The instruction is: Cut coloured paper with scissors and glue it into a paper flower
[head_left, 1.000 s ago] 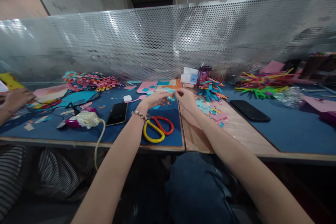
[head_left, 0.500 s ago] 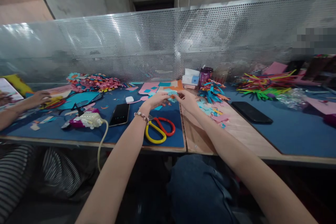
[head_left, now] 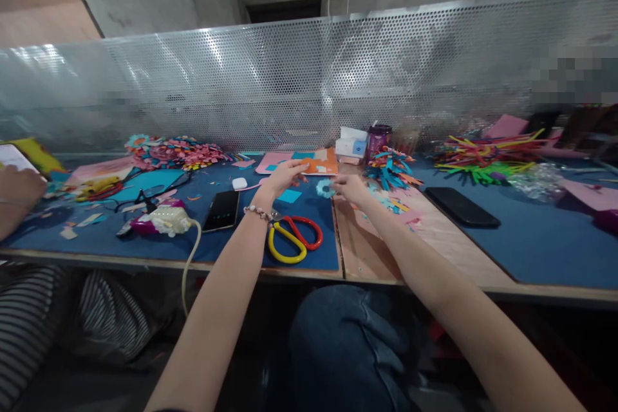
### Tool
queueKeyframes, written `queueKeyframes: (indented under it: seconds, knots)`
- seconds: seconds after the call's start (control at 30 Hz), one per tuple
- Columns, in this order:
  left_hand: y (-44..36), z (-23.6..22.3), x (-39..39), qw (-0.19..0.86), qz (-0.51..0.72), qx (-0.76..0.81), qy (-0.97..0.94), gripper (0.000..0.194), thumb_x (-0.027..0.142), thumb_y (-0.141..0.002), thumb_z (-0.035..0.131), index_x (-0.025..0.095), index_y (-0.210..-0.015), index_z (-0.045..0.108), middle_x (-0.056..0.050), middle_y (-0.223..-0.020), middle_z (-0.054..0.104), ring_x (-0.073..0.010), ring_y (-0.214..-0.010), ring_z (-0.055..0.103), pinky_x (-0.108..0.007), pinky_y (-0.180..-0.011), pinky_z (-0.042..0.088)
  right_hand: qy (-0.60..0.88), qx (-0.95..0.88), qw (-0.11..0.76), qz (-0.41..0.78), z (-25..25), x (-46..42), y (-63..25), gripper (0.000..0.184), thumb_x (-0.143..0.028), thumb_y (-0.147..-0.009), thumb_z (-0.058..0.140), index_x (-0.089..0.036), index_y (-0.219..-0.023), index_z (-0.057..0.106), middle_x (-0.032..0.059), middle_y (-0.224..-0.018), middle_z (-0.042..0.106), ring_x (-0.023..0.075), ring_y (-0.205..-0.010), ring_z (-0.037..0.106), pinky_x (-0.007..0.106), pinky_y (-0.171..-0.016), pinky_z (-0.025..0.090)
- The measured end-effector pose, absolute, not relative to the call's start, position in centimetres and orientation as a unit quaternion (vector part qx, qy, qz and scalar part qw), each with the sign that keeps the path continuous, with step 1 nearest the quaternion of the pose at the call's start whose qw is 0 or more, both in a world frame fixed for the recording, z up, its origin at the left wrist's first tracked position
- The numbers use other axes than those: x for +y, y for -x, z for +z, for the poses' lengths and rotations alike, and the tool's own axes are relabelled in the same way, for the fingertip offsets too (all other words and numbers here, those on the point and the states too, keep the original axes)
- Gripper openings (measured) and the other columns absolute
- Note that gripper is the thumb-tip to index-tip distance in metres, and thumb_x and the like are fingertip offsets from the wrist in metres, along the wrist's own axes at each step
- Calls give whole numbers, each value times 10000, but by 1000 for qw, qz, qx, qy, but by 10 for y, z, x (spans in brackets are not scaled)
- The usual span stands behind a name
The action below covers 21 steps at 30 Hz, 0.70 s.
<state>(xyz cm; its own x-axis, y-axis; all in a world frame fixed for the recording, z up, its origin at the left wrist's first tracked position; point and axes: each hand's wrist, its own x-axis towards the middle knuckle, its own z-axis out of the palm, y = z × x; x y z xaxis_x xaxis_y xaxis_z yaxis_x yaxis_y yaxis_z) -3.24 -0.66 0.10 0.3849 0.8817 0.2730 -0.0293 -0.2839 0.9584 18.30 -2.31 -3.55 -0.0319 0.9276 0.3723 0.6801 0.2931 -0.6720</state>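
Note:
My right hand [head_left: 351, 190] pinches the edge of a small light-blue paper flower [head_left: 324, 188], ring-like with a frilled rim, above the seam of the table. To its left, my left hand [head_left: 284, 178] reaches over the colored paper, fingertips drawn together at the left edge of an orange paper sheet [head_left: 326, 163]. Whatever lies between those fingertips is too small to make out. Under the left hand is a turquoise paper piece [head_left: 290, 196]. Scissors [head_left: 293, 241] with one yellow and one red handle loop lie by my left wrist, their blades mostly hidden.
Left are a black phone [head_left: 221, 210], a glue gun [head_left: 167, 219] with its cord over the edge, and a heap of paper flowers [head_left: 176, 153]. Another person's hand [head_left: 19, 196] is far left. Right are pipe cleaners [head_left: 487, 154] and a dark phone [head_left: 462, 206]. A perforated metal screen [head_left: 270, 87] stands behind.
My hands have come apart. The light-blue flower stays with my right hand, while my left has moved slightly left toward the orange paper. The other person's hand has shifted left.

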Motion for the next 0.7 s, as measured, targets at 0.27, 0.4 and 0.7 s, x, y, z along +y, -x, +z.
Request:
queueKeyframes:
  seconds: [0.27,0.4,0.7]
  knots:
    - [30,4,-1,477,531,349,-607,288,357,-702,697,161,-911,671,-59,-825,647,-73,-569,546,-185,-447,310,534,-811,235,-46,-18,-104,-118,495,-536,-896,349,-144,-832,644,111,-811,660,197,-743,582,297,-695,419]
    - [33,1,4,478,530,355,-603,301,357,-688,706,169,-922,680,-63,-892,647,-67,-579,541,-173,-431,287,529,-832,141,-91,-20,-142,-80,672,-692,-777,443,-76,-930,664,195,-939,656,311,-968,567,378,-789,438]
    - [35,1,2,492,538,336,-596,330,375,-669,724,157,-912,675,-67,-885,638,-66,-586,541,-169,-433,292,513,-856,48,32,-3,-126,-73,269,-366,-745,647,-117,-830,703,151,-815,701,228,-810,651,260,-674,450]
